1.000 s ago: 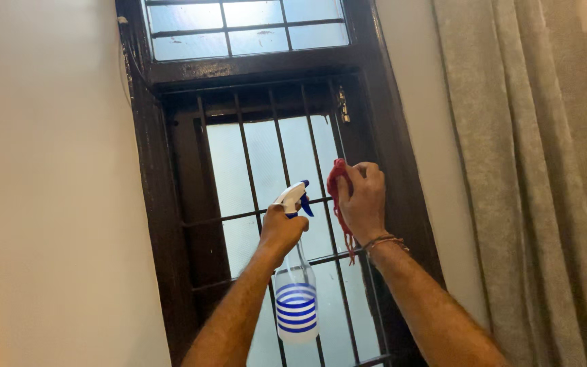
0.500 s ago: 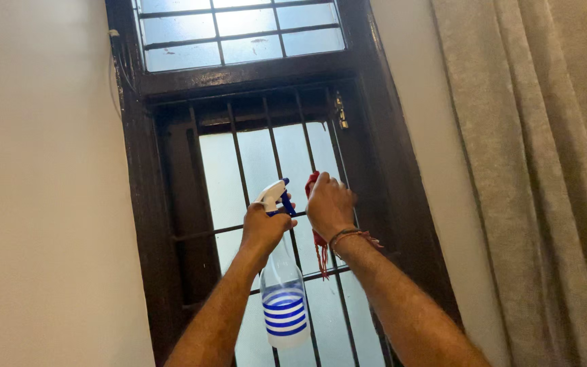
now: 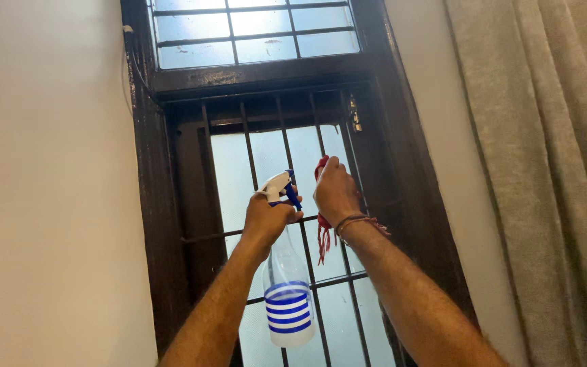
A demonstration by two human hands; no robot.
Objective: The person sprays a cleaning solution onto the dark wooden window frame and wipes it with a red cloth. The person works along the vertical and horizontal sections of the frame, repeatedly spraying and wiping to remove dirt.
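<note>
- Right hand [image 3: 336, 192]: fingers clenched on a red cloth [image 3: 321, 224], pressed against the frosted glass [image 3: 266, 163] near the pane's right edge; the cloth's frayed tail hangs below the wrist, which carries a thread band [image 3: 354, 221].
- Left hand [image 3: 266, 221]: fingers wrapped round the neck of a clear spray bottle [image 3: 288, 292] with blue stripes; white and blue trigger head [image 3: 281, 187] points at the glass, just left of the right hand. The bottle hangs upright in front of the lower bars.
- Edges and room: dark vertical bars [image 3: 246, 146] and a cross bar run in front of the pane; the cloth works in the gap by the dark wooden frame [image 3: 388, 170]. Open glass lies to the left and above.
- Change: compared with half a second earlier, both hands sit slightly higher and further right in view; grips are unchanged.
- Surroundings: plain wall [image 3: 49, 204] on the left, beige curtain [image 3: 545, 170] on the right, well apart from the hands; a barred upper pane [image 3: 253, 30] above.
</note>
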